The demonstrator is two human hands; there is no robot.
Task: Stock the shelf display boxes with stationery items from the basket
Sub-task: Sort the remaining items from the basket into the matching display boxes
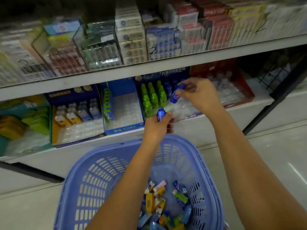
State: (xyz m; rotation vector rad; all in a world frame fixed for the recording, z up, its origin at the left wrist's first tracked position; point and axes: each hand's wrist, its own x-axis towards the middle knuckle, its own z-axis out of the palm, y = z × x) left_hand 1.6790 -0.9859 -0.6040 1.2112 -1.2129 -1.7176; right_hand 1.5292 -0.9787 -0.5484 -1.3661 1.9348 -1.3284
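My right hand (198, 94) pinches a small blue bottle-shaped item (176, 94) over the blue display box (166, 73) that holds green bottle items (153, 97) and a few blue ones. Lower down, my left hand (157, 127) grips a second blue bottle item (161, 113) at the front edge of that box. The purple plastic basket (103, 176) stands on the floor beneath my arms, with several mixed small stationery items (166, 203) at its bottom.
Left of the target box stand a mostly empty blue box (123, 128) and a box of yellow and blue items (76, 113). A red box (232, 90) sits to the right. The upper shelf (149, 68) overhangs, packed with boxed goods.
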